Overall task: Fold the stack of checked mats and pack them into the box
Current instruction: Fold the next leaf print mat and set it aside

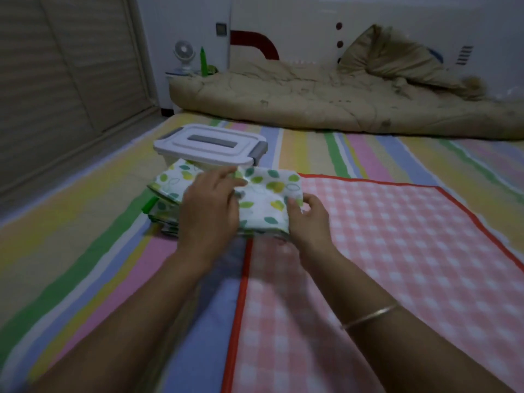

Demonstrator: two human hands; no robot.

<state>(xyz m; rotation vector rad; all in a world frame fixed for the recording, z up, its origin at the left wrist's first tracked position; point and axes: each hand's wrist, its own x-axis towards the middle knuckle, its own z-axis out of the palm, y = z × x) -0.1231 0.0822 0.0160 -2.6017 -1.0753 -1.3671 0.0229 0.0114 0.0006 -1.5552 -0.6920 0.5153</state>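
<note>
Just left of the frame's centre lies a folded mat (263,199), white with green and yellow leaves on its upper face, its stacked layers and a green edging showing at its left end. Both hands are on it. The left hand (208,211) lies palm-down over its left half, fingers stretched loosely toward the far edge. Whether the fingertips nip a fold there is hard to tell. The right hand (310,222) grips the near right corner, thumb (292,204) on top and the other fingers curled under the edge. A thin bangle (371,316) circles that forearm at lower right. The folded mat's right end overlaps the far left corner of a pink mat (382,251), checked and red-bordered, spread flat across the right and lower part of the frame. Directly behind the folded mat stands the box (209,143), white with grey latches and its lid on; whether the two touch cannot be told. Everything rests on a striped sheet (85,236) covering the bed. Along the top of the frame lie a rumpled tan quilt (312,100) and a pillow (397,58), with a small fan (183,56) and a green bottle (203,62) at upper left.
</note>
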